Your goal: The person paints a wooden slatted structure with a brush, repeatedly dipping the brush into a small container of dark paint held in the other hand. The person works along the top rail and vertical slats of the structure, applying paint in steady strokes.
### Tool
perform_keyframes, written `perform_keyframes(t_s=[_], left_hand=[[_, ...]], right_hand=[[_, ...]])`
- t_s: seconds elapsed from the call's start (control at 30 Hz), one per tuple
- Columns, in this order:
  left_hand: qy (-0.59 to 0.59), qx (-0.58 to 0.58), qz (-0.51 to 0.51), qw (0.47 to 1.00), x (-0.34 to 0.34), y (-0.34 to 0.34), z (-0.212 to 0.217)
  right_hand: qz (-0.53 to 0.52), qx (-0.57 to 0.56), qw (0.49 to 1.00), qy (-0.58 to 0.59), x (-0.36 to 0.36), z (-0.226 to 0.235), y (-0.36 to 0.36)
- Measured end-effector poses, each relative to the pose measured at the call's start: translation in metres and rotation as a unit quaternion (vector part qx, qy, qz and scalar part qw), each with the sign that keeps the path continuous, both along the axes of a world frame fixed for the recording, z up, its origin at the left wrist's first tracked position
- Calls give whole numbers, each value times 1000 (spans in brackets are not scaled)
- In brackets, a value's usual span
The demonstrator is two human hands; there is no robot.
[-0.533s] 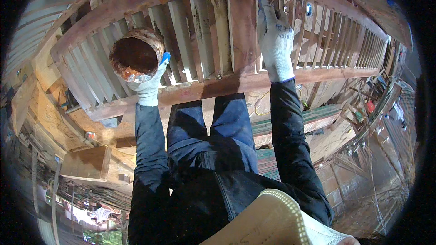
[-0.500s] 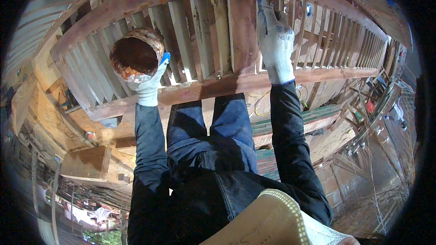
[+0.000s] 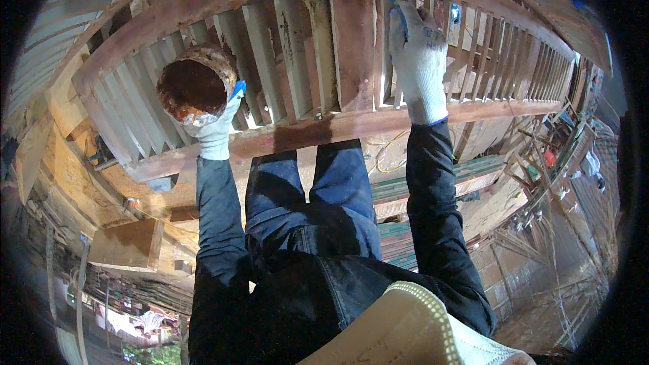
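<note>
My left hand [image 3: 215, 136], in a white work glove with blue fingertips, grips a rust-brown, crusted can [image 3: 224, 73] from its near right side. The can is tilted so that its dark brown inside shows. Under both hands lies a long reddish-brown slatted wooden frame [image 3: 355, 47]. Against its slats, right of a wide middle board, is my right hand [image 3: 419, 61] in a matching glove. Its fingers are bent near the far rail, and whatever they hold is hidden by the glove.
Pale grey slats [image 3: 260, 61] fill the frame's left half, narrower bars its right. A wooden box [image 3: 127, 243] stands at the lower left. Stacked greenish boards [image 3: 399, 240] lie beyond my legs on the right, with a thin yellow cord [image 3: 392, 167] nearby. Scrap wood clutters the far right.
My right hand has shifted slightly right and turned, its fingers still near the far rail. The can and my left hand have moved slightly to the left.
</note>
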State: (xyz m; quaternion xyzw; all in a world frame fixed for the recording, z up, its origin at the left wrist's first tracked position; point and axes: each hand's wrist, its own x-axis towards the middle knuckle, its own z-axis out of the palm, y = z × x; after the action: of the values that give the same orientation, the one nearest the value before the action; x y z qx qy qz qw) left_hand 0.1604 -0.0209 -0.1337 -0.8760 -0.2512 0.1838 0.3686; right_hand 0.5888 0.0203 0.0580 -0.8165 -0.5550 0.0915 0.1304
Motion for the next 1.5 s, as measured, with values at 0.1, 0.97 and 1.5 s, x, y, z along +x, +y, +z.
perform_keyframes(t_s=[0.1,0.97,1.5], left_hand=[[-121,-102,72,985,-37,-14,-33],[361,244,-164,885,-45,-12,-56],[287,114,-187,933,-30,27,-33]], right_hand=[[47,21,998,-20,-7,-8,0],[-256,18,820,511,2,7,-103],[-157,-83,918,354,-73,27,-206]])
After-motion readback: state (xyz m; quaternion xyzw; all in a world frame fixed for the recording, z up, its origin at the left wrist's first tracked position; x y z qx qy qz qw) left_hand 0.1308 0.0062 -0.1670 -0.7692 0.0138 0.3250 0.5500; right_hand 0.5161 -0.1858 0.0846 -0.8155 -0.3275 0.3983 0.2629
